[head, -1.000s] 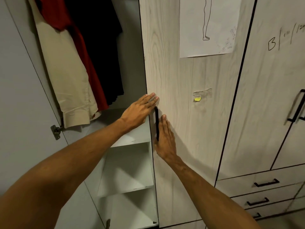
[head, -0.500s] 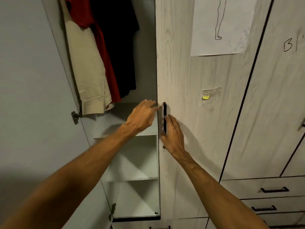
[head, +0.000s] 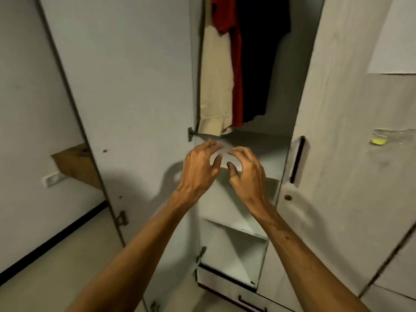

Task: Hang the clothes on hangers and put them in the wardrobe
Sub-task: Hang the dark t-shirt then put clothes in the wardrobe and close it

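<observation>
Left hand (head: 198, 167) and right hand (head: 246, 174) are shown empty, fingers loosely curled, before the wardrobe (head: 283, 86). Clothes (head: 227, 64) are hung at twelve o'clock. Hanging is judged complete, and the door (head: 337, 154) at three o'clock is probably to be closed next.

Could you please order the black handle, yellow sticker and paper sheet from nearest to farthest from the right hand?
1. Black handle, just right of the right hand.
2. Yellow sticker, farther right.
3. Paper sheet, top right.
</observation>
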